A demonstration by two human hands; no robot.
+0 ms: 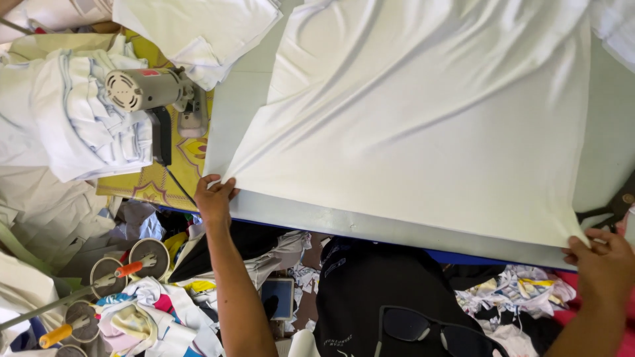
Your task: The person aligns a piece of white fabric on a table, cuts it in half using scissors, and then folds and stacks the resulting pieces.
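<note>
Below, at the near edge of a grey bench (397, 231), a person's two bare hands grip a broad white cloth (430, 119) by its two nearest corners. The left hand (215, 198) has its fingers (225, 188) closed tight on the cloth's left corner, thumb over the top of the fold, right at the bench's edge. The right hand (602, 261) pinches the opposite corner, fingers (579, 246) curled shut around the pointed tip of fabric where it reaches the bench's rim. Between the two sets of fingers the cloth's hem runs in a nearly straight line along the edge, and beyond them the sheet spreads up and away across the bench in soft creases.

Just past the right fingers, dark scissors (612, 208) lie on the bench, partly cut off by the frame. Beyond the left fingers stands a grey electric motor (142, 89) on a yellow patterned mat (159, 182), with a stack of folded white garments (73, 119) beside it. Under the left forearm, fabric scraps (165, 311) litter the floor, and black sunglasses (423, 330) hang at the person's dark shirt.
</note>
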